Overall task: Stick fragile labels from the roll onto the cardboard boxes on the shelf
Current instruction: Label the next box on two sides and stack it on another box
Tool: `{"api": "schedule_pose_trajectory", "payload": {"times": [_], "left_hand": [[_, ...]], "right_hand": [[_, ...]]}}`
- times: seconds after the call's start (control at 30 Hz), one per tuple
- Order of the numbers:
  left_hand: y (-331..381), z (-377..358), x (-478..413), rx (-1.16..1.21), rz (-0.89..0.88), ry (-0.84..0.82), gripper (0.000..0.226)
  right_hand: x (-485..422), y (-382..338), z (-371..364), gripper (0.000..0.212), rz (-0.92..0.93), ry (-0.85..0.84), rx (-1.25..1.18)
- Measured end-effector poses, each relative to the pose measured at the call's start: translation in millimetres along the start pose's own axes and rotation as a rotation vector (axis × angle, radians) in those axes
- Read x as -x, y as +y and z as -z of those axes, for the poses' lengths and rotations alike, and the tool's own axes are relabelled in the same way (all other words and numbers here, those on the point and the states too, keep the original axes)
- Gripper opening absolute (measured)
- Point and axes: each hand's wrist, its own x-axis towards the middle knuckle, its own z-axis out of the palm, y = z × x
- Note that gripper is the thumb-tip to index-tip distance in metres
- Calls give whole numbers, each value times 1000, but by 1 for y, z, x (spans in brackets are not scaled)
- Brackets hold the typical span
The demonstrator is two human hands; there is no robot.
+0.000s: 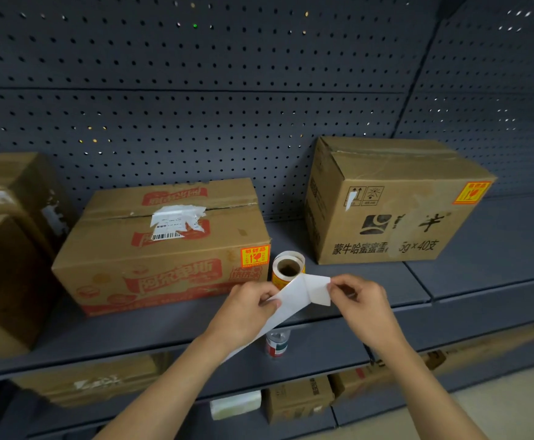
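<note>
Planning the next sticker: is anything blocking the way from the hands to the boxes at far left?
Nothing visible does. Both hands, left hand and right hand, hold the white strip before the roll; the left boxes stand past the red-printed box, their fronts unobstructed.

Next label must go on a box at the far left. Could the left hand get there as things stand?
Probably not freely: the left hand grips the backing strip; otherwise nothing blocks the left boxes.

A shop stockroom or storage aisle is suggested by dark grey metal shelving (pixel 322 341) backed with perforated pegboard (pixel 195 90) (retail-style), on which printed cardboard boxes (pixel 164 249) are stacked, with more cartons (pixel 297 400) stored on the lower tier.
</note>
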Motion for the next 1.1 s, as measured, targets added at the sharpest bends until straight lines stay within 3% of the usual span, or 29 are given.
{"api": "schedule_pose_trajectory", "payload": {"times": [0.3, 0.37, 0.57, 0.7, 0.8, 0.9, 0.97, 1.1], "left_hand": [[-2, 20, 14, 6, 33, 31, 10], [1, 31, 20, -13, 6, 132, 11], [4, 73, 41, -244, -175, 646, 12], [-10, 97, 55, -386, -96, 843, 34], [-22, 113, 66, -421, 127, 810, 46], [-36, 121, 70, -443, 285, 648, 61], [-43, 122, 69, -463, 327, 557, 77], [-64, 125, 64, -538, 291, 516, 83]], "right_hand": [[-17, -22, 7, 18, 5, 154, -187], [-24, -32, 0, 19, 9, 121, -284], [-41, -62, -32, 16, 35, -32, -459], [-55, -80, -51, 26, 43, -102, -439], [-61, -87, -63, 31, 70, -176, -416], [-61, -87, -73, 30, 72, -194, -361], [-56, -86, -75, 28, 79, -183, -325], [-40, -88, -72, 20, 97, -201, -260]]}}
